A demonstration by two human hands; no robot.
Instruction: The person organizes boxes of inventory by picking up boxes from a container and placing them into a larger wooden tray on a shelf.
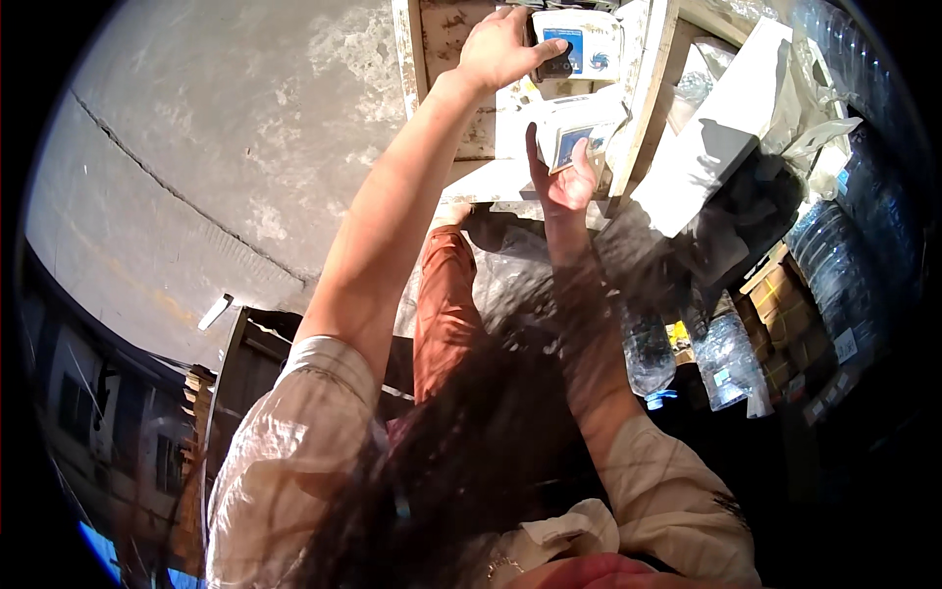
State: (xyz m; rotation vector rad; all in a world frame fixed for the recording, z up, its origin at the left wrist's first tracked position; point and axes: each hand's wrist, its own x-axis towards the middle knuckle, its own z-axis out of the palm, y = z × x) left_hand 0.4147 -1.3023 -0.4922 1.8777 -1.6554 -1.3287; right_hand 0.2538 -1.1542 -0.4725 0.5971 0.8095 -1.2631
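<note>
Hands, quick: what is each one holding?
Left hand: closed on the upper white box.
Right hand: holding the lower white box.

A white carton with a blue panel (579,44) stands at the shelf's top edge. Below it is a second white-blue carton (574,133). Brown cartons (785,314) are stacked at right.
</note>
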